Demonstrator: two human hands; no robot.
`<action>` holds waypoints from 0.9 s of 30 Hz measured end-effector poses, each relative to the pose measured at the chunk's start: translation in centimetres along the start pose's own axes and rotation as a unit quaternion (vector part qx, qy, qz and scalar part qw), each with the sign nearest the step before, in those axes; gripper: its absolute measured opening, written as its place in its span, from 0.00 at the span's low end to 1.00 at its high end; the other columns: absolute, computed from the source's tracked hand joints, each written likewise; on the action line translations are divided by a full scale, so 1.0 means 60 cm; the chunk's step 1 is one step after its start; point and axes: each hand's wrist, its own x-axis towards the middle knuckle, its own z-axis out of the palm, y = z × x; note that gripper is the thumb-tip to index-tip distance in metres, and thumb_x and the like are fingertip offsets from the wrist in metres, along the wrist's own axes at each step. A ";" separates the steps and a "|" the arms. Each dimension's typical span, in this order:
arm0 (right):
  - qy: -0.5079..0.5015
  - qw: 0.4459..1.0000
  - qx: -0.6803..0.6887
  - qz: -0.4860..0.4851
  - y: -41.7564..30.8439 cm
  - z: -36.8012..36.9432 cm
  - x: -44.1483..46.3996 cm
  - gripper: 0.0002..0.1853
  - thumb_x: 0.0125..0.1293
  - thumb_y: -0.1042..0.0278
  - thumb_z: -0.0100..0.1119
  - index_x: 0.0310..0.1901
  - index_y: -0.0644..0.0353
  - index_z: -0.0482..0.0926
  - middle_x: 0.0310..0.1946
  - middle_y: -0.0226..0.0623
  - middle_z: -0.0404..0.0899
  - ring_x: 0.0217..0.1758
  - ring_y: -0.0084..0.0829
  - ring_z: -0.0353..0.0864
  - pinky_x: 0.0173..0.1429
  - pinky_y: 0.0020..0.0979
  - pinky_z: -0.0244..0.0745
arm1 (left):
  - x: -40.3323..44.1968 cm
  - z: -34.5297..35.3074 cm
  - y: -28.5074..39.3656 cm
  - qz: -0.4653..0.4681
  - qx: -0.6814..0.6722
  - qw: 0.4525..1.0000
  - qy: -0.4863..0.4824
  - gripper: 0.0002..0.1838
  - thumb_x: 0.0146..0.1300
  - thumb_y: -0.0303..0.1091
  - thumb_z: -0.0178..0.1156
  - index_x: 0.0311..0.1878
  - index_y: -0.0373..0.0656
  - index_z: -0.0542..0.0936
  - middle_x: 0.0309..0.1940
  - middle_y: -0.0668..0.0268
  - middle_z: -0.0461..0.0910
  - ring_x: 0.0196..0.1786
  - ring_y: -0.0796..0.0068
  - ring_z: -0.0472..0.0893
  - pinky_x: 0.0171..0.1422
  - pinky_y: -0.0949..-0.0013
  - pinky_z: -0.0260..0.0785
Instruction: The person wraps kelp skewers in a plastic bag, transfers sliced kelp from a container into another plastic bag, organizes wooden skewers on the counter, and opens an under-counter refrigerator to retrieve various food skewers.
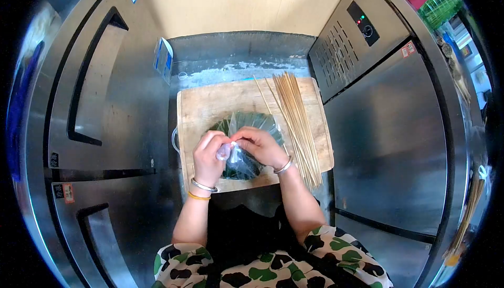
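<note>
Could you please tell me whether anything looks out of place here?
At least one thin stick lies askew on the wooden board: its far end splays left of the main pile of sticks, while most others run roughly together.

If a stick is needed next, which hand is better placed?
Probably the right hand: the sticks lie on its side, farther from the left hand. Both hands are pinching the plastic bag, though.
</note>
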 end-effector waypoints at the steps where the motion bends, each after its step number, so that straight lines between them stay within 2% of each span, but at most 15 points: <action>1: 0.003 1.000 -0.015 -0.006 -0.007 -0.002 0.000 0.06 0.59 0.80 0.53 0.38 0.62 0.77 0.33 0.38 0.75 0.38 0.33 0.76 0.44 0.28 0.70 | 0.006 -0.001 0.006 0.011 -0.005 1.000 0.020 0.08 0.44 0.20 0.64 0.28 0.41 0.75 0.27 0.62 0.74 0.31 0.61 0.76 0.35 0.64 0.70; 4: 0.094 0.977 -0.165 -0.101 -0.041 0.010 0.004 0.05 0.57 0.80 0.53 0.35 0.62 0.75 0.32 0.42 0.73 0.38 0.42 0.74 0.44 0.35 0.69 | -0.001 -0.001 0.001 0.034 0.030 0.999 0.019 0.07 0.45 0.22 0.64 0.24 0.41 0.74 0.24 0.63 0.74 0.30 0.61 0.76 0.33 0.63 0.69; 5: 0.097 0.976 -0.167 -0.099 -0.030 0.015 0.003 0.04 0.54 0.80 0.53 0.33 0.62 0.73 0.32 0.44 0.72 0.39 0.48 0.71 0.44 0.39 0.68 | -0.007 -0.004 0.004 0.034 0.031 0.999 0.021 0.07 0.45 0.22 0.64 0.24 0.41 0.74 0.24 0.63 0.74 0.30 0.61 0.76 0.33 0.63 0.69; 8: 0.103 0.965 -0.240 -0.031 -0.020 0.004 0.003 0.05 0.54 0.80 0.53 0.33 0.62 0.73 0.33 0.44 0.72 0.40 0.47 0.71 0.45 0.39 0.68 | -0.025 -0.014 0.014 0.067 0.065 0.995 -0.031 0.08 0.46 0.23 0.65 0.22 0.41 0.73 0.23 0.64 0.74 0.29 0.61 0.76 0.32 0.64 0.68; 11: 0.098 0.968 -0.231 0.011 0.008 0.006 -0.016 0.07 0.55 0.80 0.53 0.36 0.62 0.75 0.36 0.45 0.73 0.43 0.47 0.72 0.48 0.38 0.69 | -0.046 -0.022 0.004 -0.100 -0.021 0.991 -0.089 0.07 0.45 0.24 0.66 0.25 0.41 0.75 0.25 0.64 0.75 0.30 0.66 0.77 0.33 0.69 0.69; 12: 0.109 0.970 -0.214 0.031 0.014 -0.004 -0.019 0.08 0.55 0.80 0.53 0.38 0.62 0.75 0.38 0.45 0.74 0.45 0.47 0.73 0.50 0.37 0.69 | -0.045 -0.030 0.013 -0.093 -0.017 0.992 -0.083 0.07 0.45 0.24 0.66 0.25 0.41 0.75 0.25 0.64 0.75 0.30 0.66 0.77 0.33 0.69 0.69; 14: 0.230 0.940 -0.251 0.005 0.003 -0.064 -0.049 0.15 0.57 0.81 0.55 0.47 0.60 0.74 0.44 0.43 0.75 0.49 0.42 0.75 0.53 0.35 0.71 | -0.073 -0.041 0.051 -0.222 -0.149 0.962 -0.050 0.08 0.50 0.26 0.66 0.31 0.41 0.76 0.28 0.66 0.76 0.32 0.72 0.78 0.36 0.73 0.70; 16: 0.329 0.903 -0.277 0.021 -0.073 -0.161 -0.091 0.18 0.56 0.78 0.59 0.50 0.62 0.73 0.48 0.43 0.74 0.53 0.38 0.73 0.59 0.34 0.67 | -0.168 -0.034 0.070 -0.362 -0.318 0.871 -0.101 0.09 0.57 0.31 0.64 0.38 0.41 0.74 0.33 0.68 0.76 0.33 0.76 0.77 0.39 0.75 0.71; 18: 0.367 0.845 -0.383 0.065 -0.015 -0.251 -0.164 0.20 0.57 0.71 0.63 0.51 0.65 0.72 0.49 0.43 0.73 0.55 0.37 0.72 0.60 0.33 0.66 | -0.239 -0.028 0.082 -0.562 -0.515 0.638 -0.111 0.10 0.61 0.37 0.61 0.39 0.43 0.73 0.32 0.68 0.75 0.40 0.71 0.76 0.52 0.66 0.71; 20: 0.364 0.828 -0.385 0.185 0.085 -0.311 -0.247 0.23 0.58 0.62 0.64 0.52 0.65 0.72 0.49 0.41 0.74 0.53 0.36 0.73 0.59 0.33 0.67 | -0.288 0.017 0.060 -0.661 -0.581 0.472 0.036 0.11 0.62 0.38 0.60 0.43 0.44 0.73 0.38 0.64 0.74 0.48 0.67 0.74 0.59 0.58 0.68; 22: 0.280 0.873 -0.095 0.387 0.152 -0.339 -0.298 0.25 0.59 0.58 0.64 0.53 0.64 0.73 0.47 0.37 0.76 0.50 0.32 0.75 0.57 0.32 0.69 | -0.280 0.067 0.038 -0.651 -0.593 0.470 0.056 0.17 0.62 0.41 0.61 0.49 0.44 0.71 0.47 0.59 0.71 0.55 0.61 0.70 0.64 0.51 0.63; 24: 0.211 0.831 0.277 0.435 0.141 -0.329 -0.298 0.23 0.60 0.59 0.63 0.54 0.61 0.73 0.46 0.34 0.78 0.48 0.29 0.77 0.55 0.32 0.72 | -0.233 0.097 0.036 -0.583 -0.722 0.358 0.101 0.21 0.62 0.42 0.60 0.54 0.44 0.69 0.55 0.59 0.68 0.60 0.58 0.66 0.67 0.47 0.59; 25: 0.205 0.833 0.304 0.414 0.152 -0.313 -0.291 0.23 0.60 0.60 0.63 0.55 0.61 0.72 0.46 0.34 0.79 0.48 0.29 0.78 0.54 0.32 0.73 | -0.222 0.106 0.033 -0.597 -0.736 0.297 0.117 0.19 0.64 0.41 0.56 0.54 0.43 0.69 0.56 0.60 0.68 0.62 0.56 0.66 0.67 0.44 0.58; 26: 0.197 0.833 0.331 0.397 0.163 -0.297 -0.284 0.22 0.60 0.62 0.63 0.55 0.60 0.72 0.46 0.35 0.79 0.47 0.29 0.79 0.53 0.32 0.75 | -0.230 0.115 0.029 -0.595 -0.738 0.294 0.128 0.19 0.64 0.41 0.56 0.54 0.43 0.69 0.56 0.60 0.68 0.62 0.56 0.66 0.67 0.44 0.58; 27: 0.163 0.824 0.349 0.416 0.181 -0.287 -0.268 0.21 0.61 0.65 0.61 0.55 0.61 0.72 0.47 0.36 0.78 0.48 0.30 0.79 0.53 0.35 0.75 | -0.235 0.123 0.024 -0.579 -0.725 0.347 0.138 0.17 0.65 0.40 0.56 0.53 0.43 0.70 0.53 0.62 0.71 0.60 0.59 0.68 0.67 0.46 0.59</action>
